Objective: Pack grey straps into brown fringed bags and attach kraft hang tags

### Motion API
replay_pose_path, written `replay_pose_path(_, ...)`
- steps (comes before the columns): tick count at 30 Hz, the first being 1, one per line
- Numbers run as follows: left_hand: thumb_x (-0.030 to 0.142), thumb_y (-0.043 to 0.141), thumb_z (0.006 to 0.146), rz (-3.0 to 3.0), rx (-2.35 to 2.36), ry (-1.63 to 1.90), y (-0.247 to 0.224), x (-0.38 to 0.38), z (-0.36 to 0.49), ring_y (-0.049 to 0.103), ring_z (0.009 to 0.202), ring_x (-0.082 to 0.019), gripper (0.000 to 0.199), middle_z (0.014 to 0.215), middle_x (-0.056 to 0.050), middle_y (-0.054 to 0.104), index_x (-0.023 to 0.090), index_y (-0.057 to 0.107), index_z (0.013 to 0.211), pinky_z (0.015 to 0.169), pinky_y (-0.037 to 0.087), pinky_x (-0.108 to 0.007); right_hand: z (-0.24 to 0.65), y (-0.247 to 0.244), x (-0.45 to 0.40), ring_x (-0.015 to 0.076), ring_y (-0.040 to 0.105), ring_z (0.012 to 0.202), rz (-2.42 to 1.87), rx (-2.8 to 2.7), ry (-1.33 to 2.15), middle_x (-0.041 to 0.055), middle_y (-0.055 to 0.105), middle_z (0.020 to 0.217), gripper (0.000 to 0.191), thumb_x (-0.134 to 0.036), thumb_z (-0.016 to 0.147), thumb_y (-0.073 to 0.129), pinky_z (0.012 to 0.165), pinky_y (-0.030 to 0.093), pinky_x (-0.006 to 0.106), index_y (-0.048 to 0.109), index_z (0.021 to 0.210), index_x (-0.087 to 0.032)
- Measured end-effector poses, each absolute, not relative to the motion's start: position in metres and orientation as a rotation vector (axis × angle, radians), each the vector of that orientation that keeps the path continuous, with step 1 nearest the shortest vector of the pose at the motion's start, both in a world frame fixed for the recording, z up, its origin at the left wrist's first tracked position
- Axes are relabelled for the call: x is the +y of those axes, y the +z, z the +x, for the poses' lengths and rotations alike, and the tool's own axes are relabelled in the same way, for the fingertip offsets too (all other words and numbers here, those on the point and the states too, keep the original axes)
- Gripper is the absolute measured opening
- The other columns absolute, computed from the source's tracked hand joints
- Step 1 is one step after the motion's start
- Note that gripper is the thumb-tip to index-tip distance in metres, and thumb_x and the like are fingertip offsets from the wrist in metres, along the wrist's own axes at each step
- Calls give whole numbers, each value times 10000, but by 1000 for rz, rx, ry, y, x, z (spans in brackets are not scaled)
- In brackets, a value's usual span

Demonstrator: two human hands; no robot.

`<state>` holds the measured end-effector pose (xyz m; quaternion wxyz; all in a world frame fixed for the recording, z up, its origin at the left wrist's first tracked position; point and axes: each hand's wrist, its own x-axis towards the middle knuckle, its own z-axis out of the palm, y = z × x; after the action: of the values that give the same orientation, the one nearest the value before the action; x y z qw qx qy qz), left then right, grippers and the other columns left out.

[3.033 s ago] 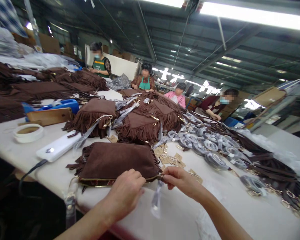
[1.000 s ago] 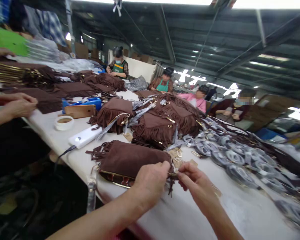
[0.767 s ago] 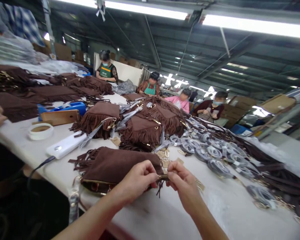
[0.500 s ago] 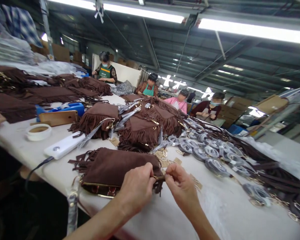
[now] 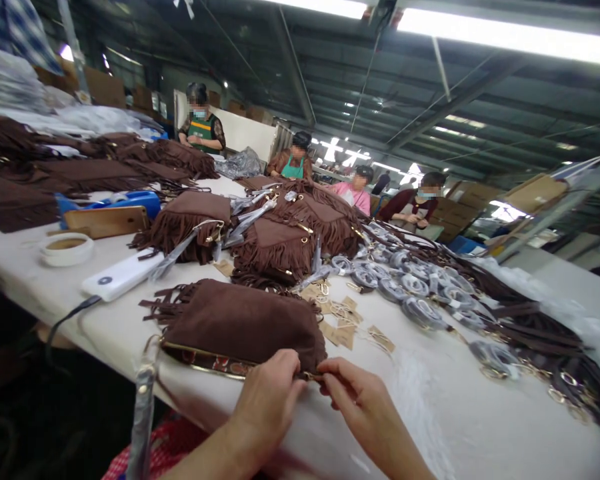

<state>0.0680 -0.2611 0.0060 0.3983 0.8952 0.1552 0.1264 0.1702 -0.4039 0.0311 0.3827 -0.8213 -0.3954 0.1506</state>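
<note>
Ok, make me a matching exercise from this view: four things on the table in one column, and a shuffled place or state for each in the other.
Things
1. front bag
2. white device
3. phone
4. wrapped strap coils

Places and states
A. on its long edge, in front of a blue object
B. to the right of the pile of brown bags
C. patterned lining showing, left hand and right hand at its right end
D. dark cable running from one end

Pairs: 1-C, 2-D, 3-A, 4-B
</note>
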Motion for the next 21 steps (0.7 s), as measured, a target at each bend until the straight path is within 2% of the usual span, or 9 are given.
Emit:
replay_pose_path(5, 114, 514, 880, 2317, 183, 433, -7, -259, 52, 601, 930, -183, 134, 1038, -57, 610, 182, 629, 875, 840, 488, -292, 163, 26, -408, 191, 621, 691, -2314, -1091, 366, 5, 685, 721, 225, -328, 909, 517, 647, 419, 285, 644, 757, -222)
replay_pose_path(9, 98, 411, 914, 2468, 117, 586, -12, -227, 43, 573, 1077, -224, 271, 1082, -67, 660, 191, 660, 964, 964, 457, -386, 168, 22, -415, 194, 633, 781, -2248, -1202, 377, 20, 704, 823, 189, -261, 907, 495, 713, 438, 287, 664, 830, -225)
replay_pose_path(11, 66, 437, 882, 2579, 40, 620, -13, -210, 41, 540, 1182, -237, 297, 1178, -80, 658, 186, 652, 1049, 1039, 417, -418, 173, 19, -417, 183, 623, 775, -2196, -1245, 359, 23, 694, 829, 198, -243, 910, 477, 702, 440, 276, 659, 834, -220)
replay_pose_path(14, 78, 539, 845, 2697, -67, 537, -10, -192, 43, 541, 1208, -235, 306, 1216, -88, 653, 179, 631, 1119, 1062, 410, -416, 179, 16, -416, 167, 601, 745, -2114, -1292, 375, 14, 664, 788, 206, -219, 911, 457, 677, 433, 260, 638, 813, -213)
replay_pose_path(16, 101, 598, 830, 2754, -116, 471, -6, -180, 48, 491, 1281, -252, 333, 1228, -78, 650, 190, 619, 1151, 1117, 343, -463, 181, 16, -413, 164, 590, 747, -2071, -1289, 413, 12, 650, 781, 193, -213, 902, 458, 683, 433, 256, 626, 808, -206)
replay_pose_path(18, 103, 616, 828, 2809, -177, 434, -2, -165, 57, 379, 1385, -272, 373, 1317, -58, 609, 221, 610, 1182, 1169, 223, -533, 180, 16, -408, 160, 577, 736, -2054, -1235, 464, 5, 637, 765, 177, -220, 896, 462, 680, 426, 254, 615, 809, -202)
replay_pose_path(21, 85, 595, 841, 2889, -226, 414, 4, -137, 70, 262, 1448, -283, 443, 1460, -17, 497, 291, 591, 1233, 1172, 122, -601, 174, 12, -394, 144, 520, 634, -2024, -1116, 534, -26, 571, 651, 168, -244, 887, 448, 598, 393, 242, 580, 793, -204)
